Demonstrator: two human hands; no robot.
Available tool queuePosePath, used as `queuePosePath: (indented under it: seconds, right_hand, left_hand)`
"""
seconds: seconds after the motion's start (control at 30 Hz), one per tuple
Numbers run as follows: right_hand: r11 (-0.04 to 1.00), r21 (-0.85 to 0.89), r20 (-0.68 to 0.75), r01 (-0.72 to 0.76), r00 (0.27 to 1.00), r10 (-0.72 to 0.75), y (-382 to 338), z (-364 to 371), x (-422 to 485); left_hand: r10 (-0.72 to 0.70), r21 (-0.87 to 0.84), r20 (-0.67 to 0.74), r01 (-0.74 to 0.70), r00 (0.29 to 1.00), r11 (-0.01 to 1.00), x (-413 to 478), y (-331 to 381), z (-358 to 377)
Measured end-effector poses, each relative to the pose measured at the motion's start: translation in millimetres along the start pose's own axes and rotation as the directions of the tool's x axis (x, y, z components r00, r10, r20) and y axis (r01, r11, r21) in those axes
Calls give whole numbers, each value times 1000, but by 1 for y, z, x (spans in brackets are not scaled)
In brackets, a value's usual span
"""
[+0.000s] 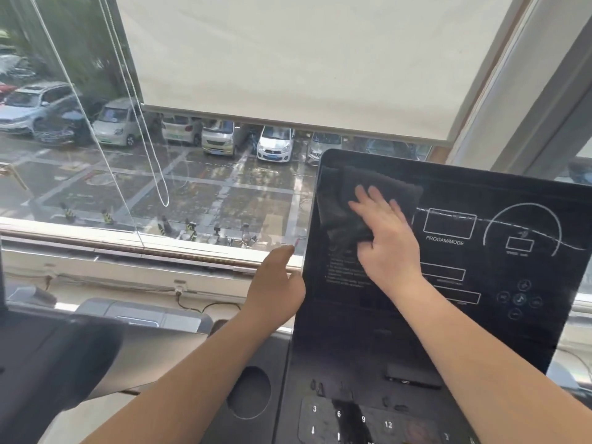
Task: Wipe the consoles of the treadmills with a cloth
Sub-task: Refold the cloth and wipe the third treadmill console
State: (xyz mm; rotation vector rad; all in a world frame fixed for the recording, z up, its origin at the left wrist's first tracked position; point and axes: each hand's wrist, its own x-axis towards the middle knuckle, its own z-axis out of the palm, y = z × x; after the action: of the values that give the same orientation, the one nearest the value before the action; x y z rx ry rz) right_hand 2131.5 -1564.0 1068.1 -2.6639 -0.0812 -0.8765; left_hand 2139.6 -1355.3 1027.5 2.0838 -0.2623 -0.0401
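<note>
Pressing dark grey rumpled cloth (347,200) onto glossy black console (448,328).

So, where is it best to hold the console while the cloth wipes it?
Probably grip the console by its bare left edge, coming from the left: the panel is thin and tilted, and the left hand is right beside that edge.

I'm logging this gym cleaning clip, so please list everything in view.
console: one, black, right, tilted before the window
cloth: one, dark grey, console's upper left
keypad: one, black, white numerals, below console
cup holder: one, black, round recess, bottom centre
roller blind: one, off-white, half lowered
blind cords: a few, white, hanging left
parked cars: several, white and silver, outside
left grip: at console's left edge, fingers hidden
right grip: pressing flat on cloth
</note>
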Motion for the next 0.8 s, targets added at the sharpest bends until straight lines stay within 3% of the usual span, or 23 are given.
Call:
queuePosePath:
  seconds: [0.1,0.17,0.2,0.3,0.37,0.4,0.47,0.6,0.7,0.8]
  right_hand:
    - [1000,11,3,-4,1000,4,-6,21,-32]
    - [993,-30,95,111,990,-108,-4,39,-73]
    - [973,-61,179,222,962,-208,0,45,-93]
    - [841,-96,453,533,776,-440,15,42,-120]
    - [772,-107,519,626,698,-494,22,30,-102]
    - [758,-126,518,640,694,-500,22,24,-87]
    - [788,-172,431,591,764,-480,22,8,-48]
    - [948,-192,163,256,960,-226,11,-18,14]
    - [988,-97,62,119,992,-114,-1,-3,0]
    - [966,-107,151,237,964,-220,2,28,-54]
  left_hand:
    - [33,20,-22,-33,999,999,-5,-2,6]
    - [45,9,-60,-45,997,999,-8,-7,8]
    - [45,8,-81,-45,996,999,-9,-11,9]
    - [30,40,-91,-27,995,999,-11,-17,10]
    - [34,57,-88,-29,996,998,-12,-18,11]
    - [45,53,-90,-41,995,998,-12,-17,13]
    - [92,27,-89,-90,992,996,-14,-11,14]
    - [210,57,-82,-206,974,977,-11,4,14]
    - [292,95,-113,-283,950,955,-11,7,17]
    - [384,193,-165,-352,909,916,-17,0,20]
